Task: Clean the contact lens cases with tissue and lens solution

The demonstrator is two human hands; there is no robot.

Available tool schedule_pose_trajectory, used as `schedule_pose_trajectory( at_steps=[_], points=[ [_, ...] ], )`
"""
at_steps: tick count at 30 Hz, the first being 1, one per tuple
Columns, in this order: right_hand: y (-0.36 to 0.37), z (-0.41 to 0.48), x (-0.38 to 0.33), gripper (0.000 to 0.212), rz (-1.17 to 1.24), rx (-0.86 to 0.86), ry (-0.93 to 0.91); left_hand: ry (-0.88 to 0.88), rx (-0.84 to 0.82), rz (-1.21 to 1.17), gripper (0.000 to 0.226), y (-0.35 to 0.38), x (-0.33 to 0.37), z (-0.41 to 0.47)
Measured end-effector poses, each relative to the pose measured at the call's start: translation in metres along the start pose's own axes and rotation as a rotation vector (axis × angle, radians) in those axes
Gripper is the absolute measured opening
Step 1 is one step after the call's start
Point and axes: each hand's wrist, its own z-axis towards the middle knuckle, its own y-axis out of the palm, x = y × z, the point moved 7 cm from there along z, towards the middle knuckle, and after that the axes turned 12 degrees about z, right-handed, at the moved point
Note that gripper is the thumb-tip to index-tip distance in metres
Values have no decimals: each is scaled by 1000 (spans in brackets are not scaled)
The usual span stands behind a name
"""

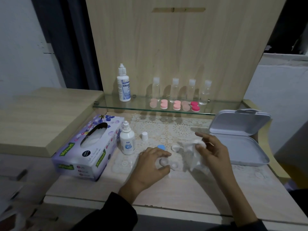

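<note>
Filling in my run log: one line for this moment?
left hand: holds lens case | right hand: grips tissue | solution bottle: uncapped

Free strip of table (166, 195) at the front, tissue box (86, 150) and solution bottle (127, 141) left, open grey case (241, 149) right

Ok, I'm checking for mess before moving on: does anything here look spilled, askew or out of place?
Nothing looks spilled. The small solution bottle stands upright but uncapped, its white cap apart on the lace mat, so a knock could spill it. The blue lid lies loose behind the left hand gripping the lens case.
</note>
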Motion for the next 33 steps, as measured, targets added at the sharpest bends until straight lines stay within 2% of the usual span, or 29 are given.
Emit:
schedule_pose_trajectory(
  at_steps=[3, 7, 9, 11, 13, 17, 19, 25, 29, 33],
  points=[
    [11, -1, -1, 28, -170, -88, -41, -23, 9, -32, 43, -1, -1, 1],
    [42, -7, -11, 8, -433, -259, -218, -39, 20, -73, 43, -2, -2, 2],
    [58, -14, -8, 7, -575, -332, -224, -51, 29, -80, 44, -2, -3, 2],
    [66, -20, -7, 13, -740, -325, -240, -70, 31, -72, 45, -2, -3, 2],
    [70, -25, -7, 7, -836, -326, -244, -90, 31, -76, 40, -3, -3, 2],
    [74, -28, -9, 7, -901, -312, -219, -90, 25, -72, 32, -3, -2, 2],
    [73, -27, -4, 13, -879, -308, -118, -89, 25, -73, 29, -4, -2, 1],
    [79, -24, -2, 16, -932, -318, -7, -93, 31, -78, 47, -4, -2, 2],
    [79, -20, -4, 17, -1018, -359, -30, -99, 31, -75, 37, -4, -3, 1],
    [78, -18, -2, 16, -998, -413, -6, -105, 27, -70, 34, -5, -2, 2]
  ],
)
